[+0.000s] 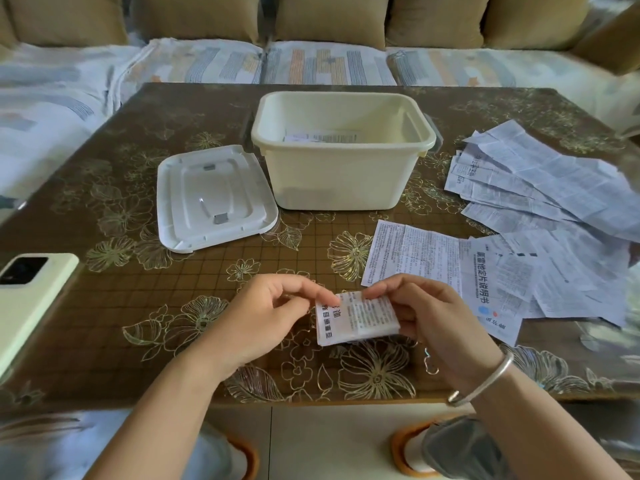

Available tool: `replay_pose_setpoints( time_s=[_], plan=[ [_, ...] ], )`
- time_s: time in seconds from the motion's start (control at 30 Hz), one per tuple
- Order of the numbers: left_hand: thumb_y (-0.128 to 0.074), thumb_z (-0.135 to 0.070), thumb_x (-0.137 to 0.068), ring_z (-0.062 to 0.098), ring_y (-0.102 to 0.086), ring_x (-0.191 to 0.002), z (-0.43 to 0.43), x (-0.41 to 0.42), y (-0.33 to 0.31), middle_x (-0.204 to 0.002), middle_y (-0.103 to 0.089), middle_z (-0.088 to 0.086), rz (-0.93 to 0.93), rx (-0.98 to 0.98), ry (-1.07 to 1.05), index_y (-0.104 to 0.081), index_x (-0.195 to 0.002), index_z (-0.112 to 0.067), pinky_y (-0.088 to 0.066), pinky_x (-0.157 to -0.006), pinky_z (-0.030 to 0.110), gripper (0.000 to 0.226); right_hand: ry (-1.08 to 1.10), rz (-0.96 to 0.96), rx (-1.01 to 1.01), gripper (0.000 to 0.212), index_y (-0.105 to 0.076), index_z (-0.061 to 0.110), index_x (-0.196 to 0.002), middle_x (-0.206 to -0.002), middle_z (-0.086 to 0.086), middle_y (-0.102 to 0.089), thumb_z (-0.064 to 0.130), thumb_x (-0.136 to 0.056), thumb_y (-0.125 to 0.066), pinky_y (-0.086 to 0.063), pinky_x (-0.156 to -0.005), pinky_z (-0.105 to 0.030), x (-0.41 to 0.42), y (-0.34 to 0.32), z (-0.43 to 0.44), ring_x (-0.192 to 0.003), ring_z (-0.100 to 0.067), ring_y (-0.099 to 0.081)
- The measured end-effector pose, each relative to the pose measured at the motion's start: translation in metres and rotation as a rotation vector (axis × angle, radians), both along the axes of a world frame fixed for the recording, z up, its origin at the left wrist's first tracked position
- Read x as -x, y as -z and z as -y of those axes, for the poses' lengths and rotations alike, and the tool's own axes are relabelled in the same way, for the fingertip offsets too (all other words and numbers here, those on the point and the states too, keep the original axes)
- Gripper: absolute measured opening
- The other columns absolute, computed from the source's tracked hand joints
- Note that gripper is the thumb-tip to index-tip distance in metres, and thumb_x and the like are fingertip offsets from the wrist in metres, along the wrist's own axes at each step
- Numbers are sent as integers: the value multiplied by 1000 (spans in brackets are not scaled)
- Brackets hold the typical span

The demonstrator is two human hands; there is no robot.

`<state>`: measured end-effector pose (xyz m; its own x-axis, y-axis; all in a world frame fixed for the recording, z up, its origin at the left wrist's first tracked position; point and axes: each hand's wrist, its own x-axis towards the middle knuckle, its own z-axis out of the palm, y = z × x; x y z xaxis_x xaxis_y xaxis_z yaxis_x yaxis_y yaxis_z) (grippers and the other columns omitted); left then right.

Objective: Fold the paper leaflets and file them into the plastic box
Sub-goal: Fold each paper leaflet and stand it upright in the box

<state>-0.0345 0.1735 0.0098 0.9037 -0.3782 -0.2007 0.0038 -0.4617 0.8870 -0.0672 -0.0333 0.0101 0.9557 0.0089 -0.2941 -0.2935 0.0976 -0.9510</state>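
Leaflet [356, 318], folded small, is sitting just above the desk [138, 306]. My left hand [273, 313] is pinching its top corner and my right hand [426, 317] is gripping its right side, probably to press the creases flat. My fingers are covering part of its bold print. A loose sheet [485, 282] nearby is showing 氯雷他定片说明书. Beyond, the plastic box [343, 188] is standing open, holding folded papers [322, 136], its lid [214, 199] lying beside it.

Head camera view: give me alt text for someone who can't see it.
The left hand and right hand pinch a folded leaflet at a table. Beyond: an open plastic box, its lid beside it, loose leaflets to the right.
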Motion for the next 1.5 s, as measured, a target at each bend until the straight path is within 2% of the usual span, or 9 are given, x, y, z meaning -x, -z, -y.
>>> replay_pose_setpoints(
  time_s=[0.17,0.4,0.57,0.73,0.8,1.0,1.17,1.37,1.5],
  plan=[
    [-64,-34,-89,4,-66,-92,7,-9,-10,-90,-74,-15,79,32,-35,-75,-88,-31,-50,-89,34,11,-79,124,159,23,-72,12,-88,-89,-10,-73,33,-83,-63,-55,-70,-26,-9,-6,4,-78,-27,-68],
    [-72,-29,-84,0,-68,-89,18,-22,-20,-84,-76,-12,-15,78,-106,-71,-97,-29,-48,-91,29,13,-27,126,65,14,-64,6,-97,-89,-2,-73,0,-84,-61,-58,-66,-25,-21,-12,9,-84,-18,-70],
    [-74,-24,-82,3,-70,-82,19,-33,-33,-79,-76,-8,20,194,-229,-74,-83,-24,-48,-79,22,1,46,232,251,12,-69,12,-94,-90,0,-73,9,-82,-68,-60,-70,-35,-42,-27,6,-80,-19,-72],
    [-73,-26,-82,6,-69,-79,17,-56,-60,-77,-74,-10,226,241,-330,-72,-80,-25,-53,-69,18,2,-24,476,474,29,-75,24,-96,-81,8,-74,40,-77,-61,-51,-53,-17,-71,-70,-5,-62,-1,-64],
    [-73,-23,-83,6,-69,-77,18,-69,-74,-77,-74,-11,332,256,-343,-72,-81,-26,-54,-64,16,3,-97,537,501,41,-73,21,-101,-88,9,-74,47,-72,-63,-55,-64,-16,-85,-88,-9,-76,3,-68],
    [-76,-17,-82,-3,-59,-57,26,-114,-101,-73,-71,-12,549,278,-378,-74,-80,-24,-39,-50,7,7,-186,635,608,17,-71,20,-94,-84,8,-74,28,-80,-70,-56,-69,-16,-143,-124,-14,-75,1,-70],
    [-73,-23,-84,0,-63,-95,22,-158,-99,-99,-68,-16,628,260,-421,-72,-85,-30,-47,-71,11,7,-188,722,864,12,-73,18,-96,-87,8,-74,21,-89,-64,-58,-72,-25,-195,-132,-17,-78,0,-69],
    [-56,-17,-96,-5,-59,-98,-1,-196,-69,-97,-66,-26,624,239,-671,-66,-97,-32,-45,-83,15,19,-413,570,1151,12,-69,24,-99,-91,10,-70,28,-89,-63,-48,-61,-8,-255,-121,-11,-78,-6,-64],
    [-55,-17,-96,-5,-59,-98,0,-201,-45,-99,-66,-26,533,259,-695,-67,-95,-34,-44,-72,8,21,-685,469,1274,14,-68,26,-97,-87,9,-69,36,-88,-64,-42,-60,-11,-276,-97,-15,-78,-12,-63]
  ],
)
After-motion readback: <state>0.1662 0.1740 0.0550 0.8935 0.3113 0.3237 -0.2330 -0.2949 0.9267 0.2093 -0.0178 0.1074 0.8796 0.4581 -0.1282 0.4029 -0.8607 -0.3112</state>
